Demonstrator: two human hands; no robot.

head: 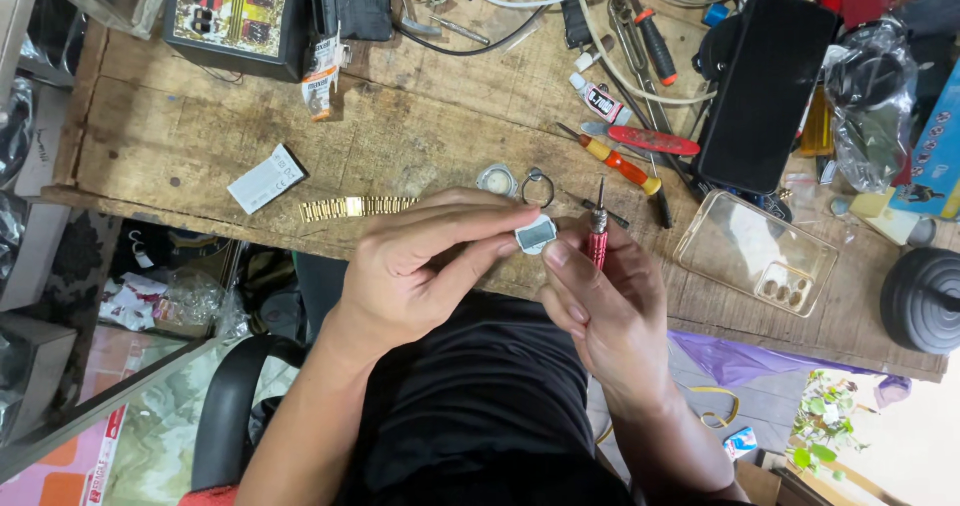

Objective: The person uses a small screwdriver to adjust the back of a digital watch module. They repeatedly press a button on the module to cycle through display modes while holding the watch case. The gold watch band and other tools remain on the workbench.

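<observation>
Silvery watch case (536,234) pinched between left hand (425,266) fingertips; right hand (605,301) grips red screwdriver (598,236), which may slip, probably scratching it.

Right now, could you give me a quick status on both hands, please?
Left hand pinching small silver watch case. Right hand steadying it, gripping red screwdriver. Gold watch band lies alongside, clear.

Both hands meet at centre, left hand (425,261) fingers pinched, right hand (600,296) fingers curled closed.
</observation>
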